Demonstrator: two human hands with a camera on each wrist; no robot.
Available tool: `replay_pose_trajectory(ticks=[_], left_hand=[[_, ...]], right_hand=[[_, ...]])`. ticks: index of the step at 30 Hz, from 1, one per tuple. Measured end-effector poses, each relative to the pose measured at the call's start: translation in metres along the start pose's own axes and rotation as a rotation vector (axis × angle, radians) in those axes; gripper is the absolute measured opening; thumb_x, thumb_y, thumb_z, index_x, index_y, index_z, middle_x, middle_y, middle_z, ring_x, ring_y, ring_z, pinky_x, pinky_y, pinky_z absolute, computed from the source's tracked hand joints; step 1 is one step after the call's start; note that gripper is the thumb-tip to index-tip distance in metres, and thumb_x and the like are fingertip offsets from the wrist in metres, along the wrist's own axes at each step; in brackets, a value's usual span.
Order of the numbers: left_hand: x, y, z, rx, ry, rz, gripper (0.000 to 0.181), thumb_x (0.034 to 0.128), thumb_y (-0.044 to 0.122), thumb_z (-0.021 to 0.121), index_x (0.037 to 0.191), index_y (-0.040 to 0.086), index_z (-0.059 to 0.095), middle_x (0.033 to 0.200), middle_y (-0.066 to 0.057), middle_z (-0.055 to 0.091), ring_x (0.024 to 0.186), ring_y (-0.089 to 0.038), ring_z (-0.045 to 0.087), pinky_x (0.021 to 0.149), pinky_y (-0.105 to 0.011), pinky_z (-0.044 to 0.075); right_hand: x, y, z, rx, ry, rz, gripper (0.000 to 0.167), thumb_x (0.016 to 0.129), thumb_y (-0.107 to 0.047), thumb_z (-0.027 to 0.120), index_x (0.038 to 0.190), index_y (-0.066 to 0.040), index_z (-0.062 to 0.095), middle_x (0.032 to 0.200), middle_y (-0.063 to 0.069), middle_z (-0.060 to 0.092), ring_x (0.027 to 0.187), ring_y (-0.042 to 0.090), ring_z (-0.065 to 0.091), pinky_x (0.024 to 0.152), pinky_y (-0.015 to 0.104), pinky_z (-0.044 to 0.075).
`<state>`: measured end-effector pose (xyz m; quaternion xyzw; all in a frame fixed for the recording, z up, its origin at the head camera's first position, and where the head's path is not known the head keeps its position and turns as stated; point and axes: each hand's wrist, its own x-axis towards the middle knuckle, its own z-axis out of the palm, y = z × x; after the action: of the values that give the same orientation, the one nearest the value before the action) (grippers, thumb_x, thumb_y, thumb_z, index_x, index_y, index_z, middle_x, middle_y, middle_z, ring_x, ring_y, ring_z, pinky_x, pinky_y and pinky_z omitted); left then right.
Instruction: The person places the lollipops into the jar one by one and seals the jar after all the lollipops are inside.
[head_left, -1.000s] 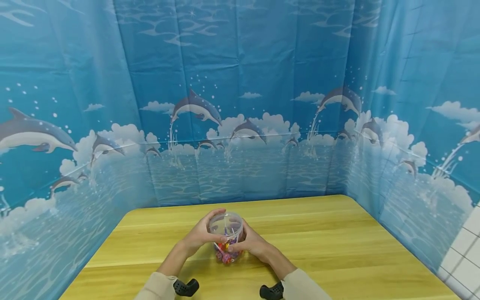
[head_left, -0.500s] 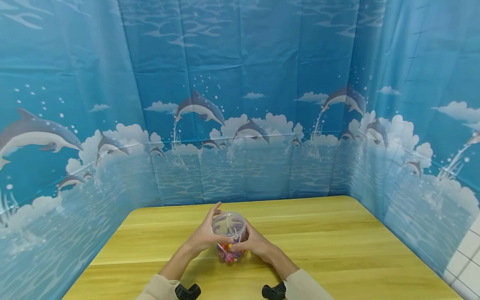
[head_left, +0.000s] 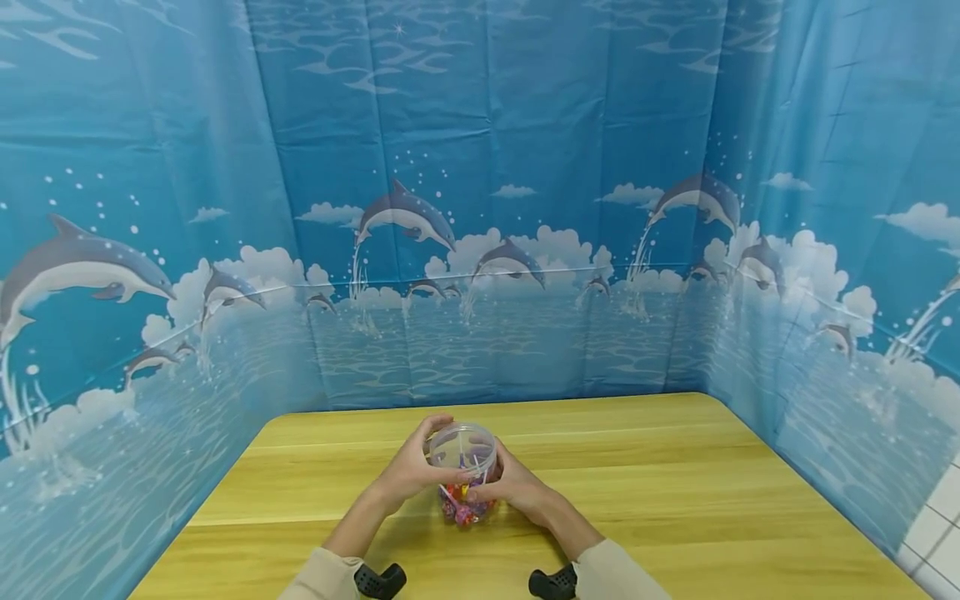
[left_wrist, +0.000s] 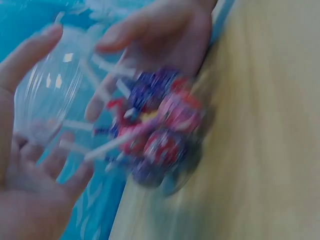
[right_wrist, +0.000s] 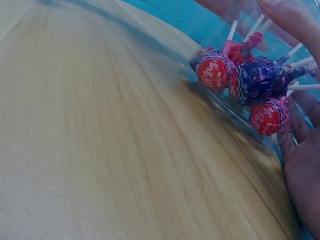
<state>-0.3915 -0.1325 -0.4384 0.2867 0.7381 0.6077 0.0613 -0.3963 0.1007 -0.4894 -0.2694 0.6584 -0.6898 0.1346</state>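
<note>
A clear round plastic jar (head_left: 462, 447) stands on the yellow wood-grain table, close in front of me. Wrapped lollipops (head_left: 463, 514), red, pink and purple with white sticks, fill its lower part. My left hand (head_left: 420, 468) grips the jar around its top from the left, thumb across the near side. From the right, my right hand (head_left: 519, 487) holds the jar a little lower. Ridges on the jar's top part (left_wrist: 50, 85) show in the left wrist view, which is blurred; I cannot tell whether it is a separate lid. The right wrist view shows the lollipops (right_wrist: 257, 82) through the wall.
The wood-grain table (head_left: 645, 467) extends around the jar on all sides. A blue curtain (head_left: 487, 342) printed with dolphins and clouds hangs behind the table and at both sides. White tiles (head_left: 933, 517) show at the far right. Black straps (head_left: 380, 581) sit at both wrists.
My left fingers lift off the far side of the jar's top half a second ago, then settle back around it. The right hand keeps its hold. The whole view drifts slightly.
</note>
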Motion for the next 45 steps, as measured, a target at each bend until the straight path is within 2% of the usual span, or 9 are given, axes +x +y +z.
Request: replay_pose_trajectory(ticks=[5, 9, 14, 19, 23, 26, 36, 41, 45], left_hand=[[0.005, -0.007, -0.014, -0.087, -0.154, -0.009, 0.086, 0.0905, 0.013, 0.080, 0.161, 0.013, 0.030, 0.152, -0.018, 0.043, 0.133, -0.045, 0.046, 0.098, -0.043, 0.052], [0.004, -0.007, -0.013, -0.110, -0.200, 0.006, 0.097, 0.0916, 0.017, 0.080, 0.166, 0.013, 0.017, 0.163, -0.017, 0.029, 0.138, -0.043, 0.041, 0.103, -0.042, 0.049], [-0.003, -0.003, 0.001, -0.052, -0.064, 0.014, 0.107, 0.0863, 0.019, 0.086, 0.166, 0.015, 0.015, 0.167, -0.015, 0.019, 0.136, -0.039, 0.043, 0.103, -0.043, 0.048], [-0.011, -0.008, 0.017, 0.028, 0.136, -0.021, 0.107, 0.0787, 0.024, 0.093, 0.160, 0.014, 0.025, 0.160, -0.016, 0.028, 0.129, -0.043, 0.049, 0.099, -0.045, 0.051], [-0.013, -0.011, 0.023, 0.033, 0.214, -0.035, 0.100, 0.0772, 0.024, 0.094, 0.154, 0.010, 0.030, 0.150, -0.019, 0.040, 0.124, -0.044, 0.053, 0.095, -0.047, 0.053], [-0.011, -0.009, 0.020, -0.012, 0.177, -0.047, 0.091, 0.0817, 0.020, 0.090, 0.153, 0.010, 0.035, 0.143, -0.021, 0.047, 0.120, -0.042, 0.057, 0.093, -0.044, 0.055], [0.010, -0.009, -0.013, -0.171, -0.184, -0.019, 0.087, 0.0928, 0.010, 0.078, 0.164, 0.013, 0.027, 0.158, -0.022, 0.036, 0.134, -0.044, 0.047, 0.100, -0.039, 0.050], [0.007, -0.008, -0.010, -0.193, -0.190, -0.004, 0.096, 0.0919, 0.018, 0.081, 0.166, 0.011, 0.020, 0.162, -0.020, 0.030, 0.137, -0.045, 0.042, 0.103, -0.040, 0.048], [0.000, -0.003, 0.005, -0.166, -0.054, -0.011, 0.102, 0.0888, 0.014, 0.083, 0.166, 0.011, 0.016, 0.165, -0.018, 0.022, 0.135, -0.045, 0.042, 0.104, -0.044, 0.047]], right_hand=[[-0.001, 0.000, 0.000, -0.015, 0.020, 0.015, 0.096, 0.092, -0.011, 0.079, 0.165, -0.015, 0.016, 0.148, 0.014, 0.045, 0.128, 0.028, 0.053, 0.104, 0.041, 0.047], [-0.001, 0.000, 0.000, -0.014, 0.013, 0.011, 0.096, 0.092, -0.011, 0.079, 0.165, -0.016, 0.017, 0.149, 0.014, 0.045, 0.129, 0.028, 0.052, 0.105, 0.041, 0.047], [0.000, 0.000, 0.000, -0.007, 0.003, -0.010, 0.096, 0.091, -0.014, 0.082, 0.164, -0.016, 0.019, 0.147, 0.014, 0.046, 0.127, 0.028, 0.053, 0.105, 0.041, 0.047], [-0.003, 0.004, 0.005, 0.019, -0.020, -0.003, 0.098, 0.091, -0.015, 0.082, 0.164, -0.015, 0.018, 0.144, 0.019, 0.049, 0.124, 0.028, 0.057, 0.100, 0.040, 0.052], [-0.003, 0.006, 0.007, 0.036, -0.030, 0.002, 0.096, 0.092, -0.014, 0.080, 0.164, -0.014, 0.017, 0.142, 0.020, 0.051, 0.121, 0.028, 0.059, 0.096, 0.040, 0.054], [-0.002, 0.005, 0.006, 0.024, -0.026, 0.009, 0.094, 0.093, -0.012, 0.079, 0.163, -0.015, 0.017, 0.142, 0.018, 0.051, 0.122, 0.028, 0.059, 0.096, 0.040, 0.054], [0.000, -0.004, -0.003, -0.039, 0.025, 0.014, 0.095, 0.092, -0.011, 0.080, 0.164, -0.015, 0.019, 0.145, 0.014, 0.049, 0.125, 0.028, 0.055, 0.101, 0.041, 0.049], [-0.001, -0.004, -0.001, -0.011, 0.018, 0.017, 0.094, 0.092, -0.011, 0.080, 0.163, -0.014, 0.019, 0.145, 0.015, 0.048, 0.125, 0.028, 0.055, 0.102, 0.041, 0.049], [-0.001, -0.004, 0.001, 0.001, 0.009, 0.011, 0.093, 0.092, -0.012, 0.079, 0.163, -0.014, 0.020, 0.145, 0.015, 0.048, 0.125, 0.027, 0.055, 0.101, 0.040, 0.050]])
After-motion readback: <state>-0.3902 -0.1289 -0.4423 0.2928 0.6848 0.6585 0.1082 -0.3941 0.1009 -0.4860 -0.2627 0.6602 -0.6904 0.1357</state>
